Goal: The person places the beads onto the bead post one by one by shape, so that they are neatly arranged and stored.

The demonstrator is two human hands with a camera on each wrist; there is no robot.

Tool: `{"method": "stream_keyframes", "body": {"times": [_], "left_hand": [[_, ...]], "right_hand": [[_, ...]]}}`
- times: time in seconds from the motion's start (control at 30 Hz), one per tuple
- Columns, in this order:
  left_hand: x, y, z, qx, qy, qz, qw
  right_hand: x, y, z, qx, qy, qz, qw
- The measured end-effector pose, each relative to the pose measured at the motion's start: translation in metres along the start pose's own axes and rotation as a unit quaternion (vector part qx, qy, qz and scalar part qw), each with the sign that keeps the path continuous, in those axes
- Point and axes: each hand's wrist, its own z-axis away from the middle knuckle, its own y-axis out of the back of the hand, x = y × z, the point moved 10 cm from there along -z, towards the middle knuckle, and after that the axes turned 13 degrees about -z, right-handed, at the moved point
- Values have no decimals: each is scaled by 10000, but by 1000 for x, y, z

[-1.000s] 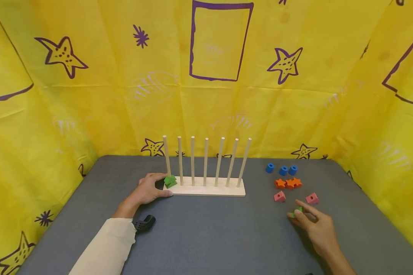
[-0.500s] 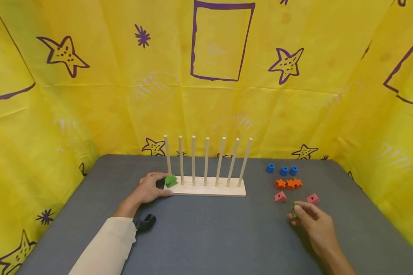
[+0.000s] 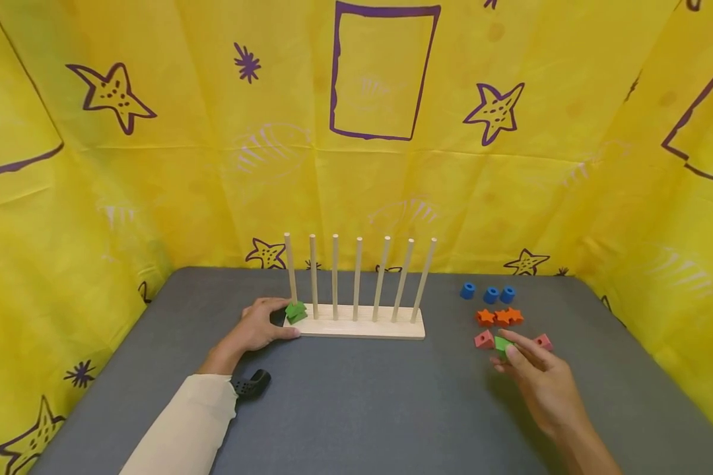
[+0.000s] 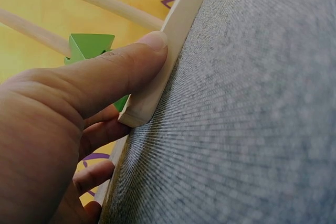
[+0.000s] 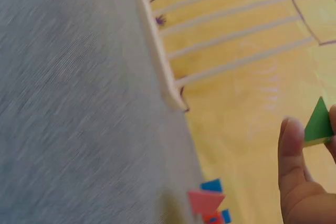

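Note:
A wooden peg rack (image 3: 365,328) with a row of several upright pegs stands on the grey table. Green triangular blocks (image 3: 295,313) are stacked crosswise at the foot of its leftmost peg. My left hand (image 3: 257,328) grips the rack's left end; in the left wrist view the thumb (image 4: 126,69) presses the base's front edge, with fingers behind. At the right, my right hand (image 3: 543,382) pinches another green triangular block (image 3: 502,345) between thumb and fingers, raised above the table. The right wrist view shows this green block (image 5: 318,124) with its triangular face visible.
Beyond my right hand lie two pink triangular blocks (image 3: 484,340), one partly hidden by the fingers. Behind them are orange star blocks (image 3: 485,318) and blue cylinders (image 3: 467,291). Yellow patterned cloth (image 3: 368,185) encloses the table's back and sides.
My right hand has lifted the green block and moved it slightly away from me and leftward, turning it. My left hand stays on the rack's end.

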Motion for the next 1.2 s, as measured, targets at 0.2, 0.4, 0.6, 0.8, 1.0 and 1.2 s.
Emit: {"method": "stream_keyframes", "body": {"times": [0.2,0.4,0.6,0.8,1.0,1.2], "left_hand": [[0,0,0,-8,-14,-5,10000],[0,0,0,-35,6,25,10000],[0,0,0,-59,36,17,10000],[0,0,0,-58,44,1,10000],[2,1,-2,13,-108,-61,9999],[1,1,-2,33,-105,-60,9999]], "right_hand": [[-19,-23,-7,-12,152,259,9995],[-41,-56,-17,-61,333,812,9961],[-61,-90,-30,-123,505,1527,9869],[-73,-121,-42,-197,567,2254,9724],[-82,-155,-60,-536,912,1753,9788],[-85,-195,-81,-978,1154,1347,9793]]}}
